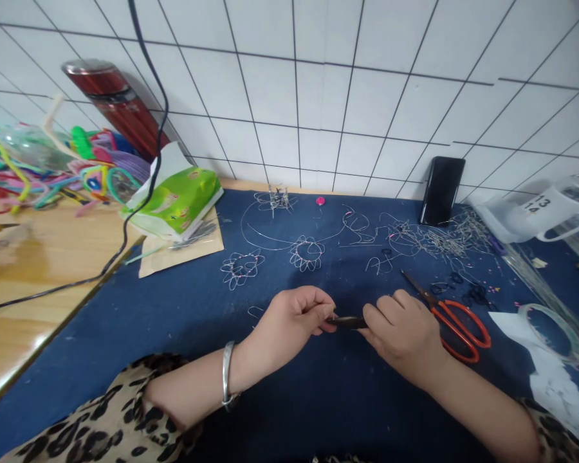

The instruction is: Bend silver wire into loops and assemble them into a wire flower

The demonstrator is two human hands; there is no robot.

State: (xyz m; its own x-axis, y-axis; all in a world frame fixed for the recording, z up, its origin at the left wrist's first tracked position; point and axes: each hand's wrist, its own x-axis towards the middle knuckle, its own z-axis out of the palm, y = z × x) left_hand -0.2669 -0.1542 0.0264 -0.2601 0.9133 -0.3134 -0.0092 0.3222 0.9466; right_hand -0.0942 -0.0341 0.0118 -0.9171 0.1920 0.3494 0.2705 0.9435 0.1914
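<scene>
My right hand (403, 337) is closed around a pair of pliers (348, 322), whose dark jaws stick out to the left; the handles are hidden in the fist. At the jaw tips, my left hand (294, 321) pinches thumb and forefinger together on something too small to make out. Behind the hands lie two flower-shaped loops of bent silver wire, a left wire flower (241, 269) and a right wire flower (307, 253). A short bent wire (255, 312) pokes out beside my left hand. Orange-handled scissors (458, 329) rest just right of my right hand.
A heap of wire pieces (456, 235) lies at the back right, near a leaning phone (442, 191) and a white jug (545, 209). A green tissue pack (178, 202), a red flask (116, 106) and colourful pipe cleaners (53, 170) stand left. A black cable (160, 128) hangs across.
</scene>
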